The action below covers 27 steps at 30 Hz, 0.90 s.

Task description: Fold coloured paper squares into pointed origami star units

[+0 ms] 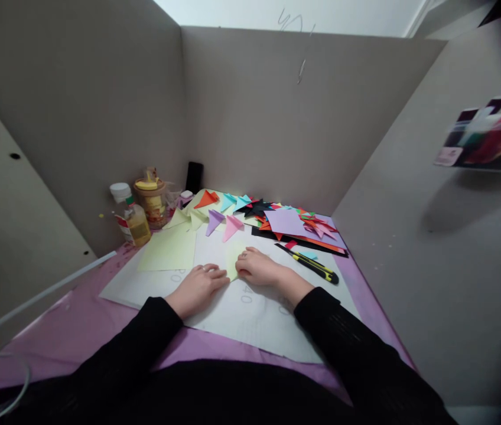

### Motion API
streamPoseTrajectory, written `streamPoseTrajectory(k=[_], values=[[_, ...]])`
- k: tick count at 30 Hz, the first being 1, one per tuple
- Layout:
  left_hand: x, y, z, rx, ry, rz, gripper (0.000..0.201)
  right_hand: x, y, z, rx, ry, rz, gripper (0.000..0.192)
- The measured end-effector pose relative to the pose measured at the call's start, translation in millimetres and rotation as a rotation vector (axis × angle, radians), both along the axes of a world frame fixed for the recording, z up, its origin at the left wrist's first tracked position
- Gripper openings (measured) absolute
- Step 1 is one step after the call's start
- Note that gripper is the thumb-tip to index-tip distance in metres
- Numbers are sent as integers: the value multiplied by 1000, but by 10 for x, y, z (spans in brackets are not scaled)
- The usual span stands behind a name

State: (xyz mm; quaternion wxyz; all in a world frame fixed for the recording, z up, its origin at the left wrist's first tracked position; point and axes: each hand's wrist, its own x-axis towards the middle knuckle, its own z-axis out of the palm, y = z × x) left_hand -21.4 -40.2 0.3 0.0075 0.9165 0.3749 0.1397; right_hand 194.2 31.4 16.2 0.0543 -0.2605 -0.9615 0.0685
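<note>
Left hand (197, 287) and right hand (257, 268) press yellow paper (234, 258) flat

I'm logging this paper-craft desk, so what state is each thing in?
Pale yellow paper piece: flat on the white mat, partly folded, under both hands.
Left hand: flat, pressing the paper.
Right hand: flat, pressing the paper.
Yellow-and-black utility knife: lying untouched.
Yellow liquid bottle: upright, capped.

Wall card (490, 133) blurred — mat print (246, 298) unreadable.
</note>
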Motion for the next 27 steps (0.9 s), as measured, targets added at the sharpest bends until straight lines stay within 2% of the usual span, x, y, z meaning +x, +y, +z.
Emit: streamPoseTrajectory(k=[8,13,22,27], values=[[51,-9,-48,-66,-15,17,39,42,-33,-215,11,82,-22,11],[48,1,-40,-99,-3,-49,36,38,-49,-195,-16,108,-62,11],[23,33,-214,-100,-69,-112,33,-58,-48,-228,24,41,-153,16],[49,-5,-148,-130,-86,-92,34,-82,-41,-266,26,18,-154,16]])
